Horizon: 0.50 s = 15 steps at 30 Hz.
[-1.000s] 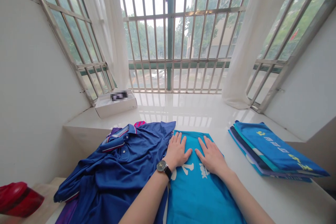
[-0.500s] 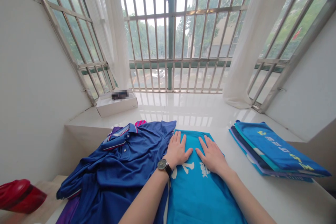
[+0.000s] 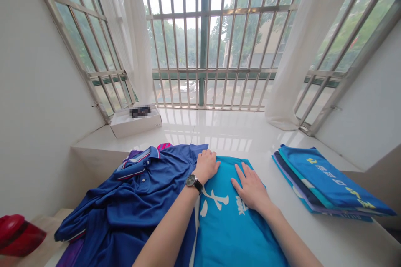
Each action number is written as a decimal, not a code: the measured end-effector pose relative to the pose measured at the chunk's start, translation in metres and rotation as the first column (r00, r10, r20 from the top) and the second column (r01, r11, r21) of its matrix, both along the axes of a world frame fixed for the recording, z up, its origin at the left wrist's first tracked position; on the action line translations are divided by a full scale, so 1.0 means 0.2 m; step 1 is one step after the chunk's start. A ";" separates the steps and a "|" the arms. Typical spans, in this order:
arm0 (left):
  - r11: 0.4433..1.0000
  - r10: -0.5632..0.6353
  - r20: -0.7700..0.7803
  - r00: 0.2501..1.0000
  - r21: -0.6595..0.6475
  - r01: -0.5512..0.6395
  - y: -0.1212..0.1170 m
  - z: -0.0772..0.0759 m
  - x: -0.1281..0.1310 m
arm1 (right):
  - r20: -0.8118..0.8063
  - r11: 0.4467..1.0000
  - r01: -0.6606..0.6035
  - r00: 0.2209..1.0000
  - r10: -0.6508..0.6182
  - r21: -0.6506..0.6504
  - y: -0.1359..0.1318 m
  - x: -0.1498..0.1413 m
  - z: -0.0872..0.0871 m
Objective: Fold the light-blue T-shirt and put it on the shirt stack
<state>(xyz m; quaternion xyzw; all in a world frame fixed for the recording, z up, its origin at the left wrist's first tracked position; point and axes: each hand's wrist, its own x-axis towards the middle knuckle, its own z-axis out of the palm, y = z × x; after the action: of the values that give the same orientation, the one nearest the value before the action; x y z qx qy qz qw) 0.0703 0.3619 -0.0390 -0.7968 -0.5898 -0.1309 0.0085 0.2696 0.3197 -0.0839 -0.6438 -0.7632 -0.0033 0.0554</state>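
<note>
The folded turquoise T-shirt point(image 3: 233, 225) is touched by 2 bare hands. The right hand point(image 3: 251, 188) is laid flat on it, fingers spread, nothing gripped. The left hand point(image 3: 205, 166) is curled at its far edge, any grip unclear. A blue polo shirt point(image 3: 140, 192) is heaped to its left, a folded stack of shirts point(image 3: 326, 183) to its right.

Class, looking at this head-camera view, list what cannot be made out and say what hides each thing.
Box: the marking on top is blurred by a pixelated patch.
Red object: cut off by the left edge, so its kind is unclear.
Pink cloth: mostly hidden under the navy polo.
Teal shirt: its print is partly covered by the right hand, and the lower edge cuts off its end.
</note>
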 end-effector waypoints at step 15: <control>0.999 0.020 0.312 0.950 0.020 -0.027 0.08 -0.08 -0.06 | -0.013 1.000 -0.001 1.000 0.001 -0.019 0.00 0.00 0.00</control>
<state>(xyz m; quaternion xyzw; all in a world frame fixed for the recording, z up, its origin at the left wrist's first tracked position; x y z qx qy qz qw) 0.0584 0.3770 -0.0543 -0.7590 -0.5916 -0.2620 -0.0736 0.2706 0.3206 -0.0833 -0.6439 -0.7631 0.0082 0.0542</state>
